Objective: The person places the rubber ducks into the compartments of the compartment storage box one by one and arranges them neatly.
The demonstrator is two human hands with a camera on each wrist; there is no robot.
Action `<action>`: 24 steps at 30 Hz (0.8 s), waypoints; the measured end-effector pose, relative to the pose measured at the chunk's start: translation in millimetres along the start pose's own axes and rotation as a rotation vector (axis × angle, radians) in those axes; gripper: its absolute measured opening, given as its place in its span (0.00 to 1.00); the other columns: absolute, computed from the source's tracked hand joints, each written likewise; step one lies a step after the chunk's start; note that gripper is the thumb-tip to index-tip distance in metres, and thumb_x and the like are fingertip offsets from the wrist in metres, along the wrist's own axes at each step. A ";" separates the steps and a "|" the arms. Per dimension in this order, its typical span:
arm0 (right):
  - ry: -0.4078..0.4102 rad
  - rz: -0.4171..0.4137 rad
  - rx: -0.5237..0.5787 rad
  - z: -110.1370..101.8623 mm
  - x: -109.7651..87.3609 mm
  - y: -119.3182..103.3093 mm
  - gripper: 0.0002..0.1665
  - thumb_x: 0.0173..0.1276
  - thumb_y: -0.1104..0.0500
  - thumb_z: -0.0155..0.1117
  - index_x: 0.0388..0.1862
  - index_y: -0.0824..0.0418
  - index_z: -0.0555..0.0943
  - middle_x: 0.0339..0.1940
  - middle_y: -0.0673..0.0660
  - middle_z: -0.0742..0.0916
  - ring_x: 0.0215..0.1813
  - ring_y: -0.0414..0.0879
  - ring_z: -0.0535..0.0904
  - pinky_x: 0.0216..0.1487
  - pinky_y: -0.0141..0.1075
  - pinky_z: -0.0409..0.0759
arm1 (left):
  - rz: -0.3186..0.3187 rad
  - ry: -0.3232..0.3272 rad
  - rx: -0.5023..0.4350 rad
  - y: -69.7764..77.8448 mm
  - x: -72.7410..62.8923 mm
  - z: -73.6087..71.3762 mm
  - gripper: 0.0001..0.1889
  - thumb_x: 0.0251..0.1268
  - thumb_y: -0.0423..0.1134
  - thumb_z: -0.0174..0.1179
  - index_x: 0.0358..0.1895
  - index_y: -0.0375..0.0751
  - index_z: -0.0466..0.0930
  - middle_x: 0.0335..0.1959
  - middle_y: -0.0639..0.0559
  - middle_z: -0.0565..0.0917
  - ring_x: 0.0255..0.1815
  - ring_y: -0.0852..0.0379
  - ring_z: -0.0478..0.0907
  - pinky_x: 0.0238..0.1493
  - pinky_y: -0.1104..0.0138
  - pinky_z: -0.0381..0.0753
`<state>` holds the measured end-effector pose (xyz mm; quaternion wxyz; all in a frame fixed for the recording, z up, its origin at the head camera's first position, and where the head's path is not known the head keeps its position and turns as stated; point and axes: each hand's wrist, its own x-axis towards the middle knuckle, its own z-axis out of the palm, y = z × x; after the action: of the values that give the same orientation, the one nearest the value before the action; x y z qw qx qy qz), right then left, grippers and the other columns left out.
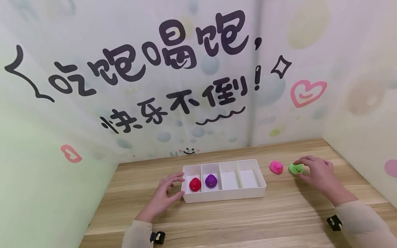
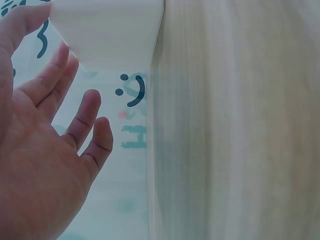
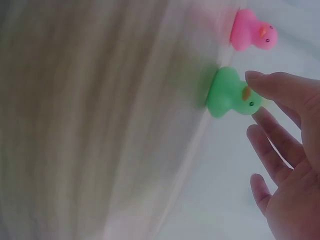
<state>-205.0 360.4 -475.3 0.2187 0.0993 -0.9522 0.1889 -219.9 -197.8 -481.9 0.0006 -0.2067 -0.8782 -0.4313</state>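
Note:
A white tray [image 1: 223, 197] with several compartments stands on the table. In its leftmost compartment sits a red rubber duck [image 1: 195, 184], and a purple one [image 1: 211, 181] is in the compartment beside it. My left hand [image 1: 165, 193] rests its thumb and fingertips against the tray's left end, the other fingers spread loosely. Right of the tray, a pink rubber duck [image 1: 276, 167] and a green rubber duck [image 1: 296, 168] sit on the table. My right hand [image 1: 319, 174] is at the green duck, thumb and forefinger on either side of its head [image 3: 247, 102]; firm contact is unclear.
The wood-grain table [image 1: 229, 224] meets a printed back wall [image 1: 192, 137] close behind the tray. Side walls stand at left [image 1: 46, 193] and right [image 1: 363, 137]. Two tray compartments on the right hold nothing.

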 end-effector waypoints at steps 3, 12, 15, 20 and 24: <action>-0.031 0.024 0.011 1.7 0.4 2.4 0.25 0.48 0.66 0.82 0.48 0.59 0.86 0.52 0.67 0.87 0.49 0.67 0.82 0.50 0.67 0.60 | -0.024 -0.005 -0.002 0.1 0.0 -0.2 0.21 0.66 0.38 0.71 0.61 0.48 0.81 0.75 0.59 0.73 0.62 0.46 0.69 0.60 0.55 0.74; -0.074 0.053 0.034 4.4 1.6 5.3 0.25 0.51 0.65 0.81 0.49 0.60 0.85 0.52 0.69 0.87 0.45 0.66 0.84 0.49 0.66 0.60 | -0.031 0.000 -0.016 -1.2 -1.6 1.2 0.20 0.66 0.38 0.71 0.61 0.49 0.81 0.75 0.59 0.73 0.61 0.45 0.69 0.60 0.54 0.74; -0.074 0.051 0.035 5.1 2.4 6.1 0.23 0.51 0.66 0.81 0.48 0.60 0.85 0.51 0.68 0.87 0.45 0.65 0.84 0.50 0.66 0.59 | -0.020 0.006 -0.018 -2.1 -1.5 1.2 0.20 0.66 0.37 0.71 0.60 0.49 0.81 0.75 0.59 0.73 0.60 0.44 0.69 0.59 0.55 0.74; -0.071 0.058 0.022 7.2 3.5 8.6 0.20 0.53 0.67 0.80 0.46 0.59 0.86 0.47 0.66 0.88 0.44 0.63 0.83 0.50 0.66 0.59 | -0.026 -0.001 -0.015 -1.2 -0.6 0.4 0.20 0.66 0.39 0.71 0.61 0.50 0.81 0.75 0.60 0.73 0.60 0.44 0.69 0.59 0.55 0.74; -0.064 0.058 0.016 8.0 3.6 9.4 0.19 0.53 0.67 0.80 0.45 0.59 0.86 0.46 0.65 0.88 0.43 0.61 0.83 0.49 0.67 0.59 | -0.041 -0.012 -0.017 -0.2 -0.4 -0.2 0.20 0.67 0.41 0.71 0.61 0.52 0.81 0.75 0.61 0.73 0.61 0.45 0.69 0.59 0.55 0.74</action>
<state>-213.7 365.3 -483.4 0.1817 0.0794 -0.9596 0.1997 -219.7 -198.3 -482.0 -0.0152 -0.1911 -0.8786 -0.4374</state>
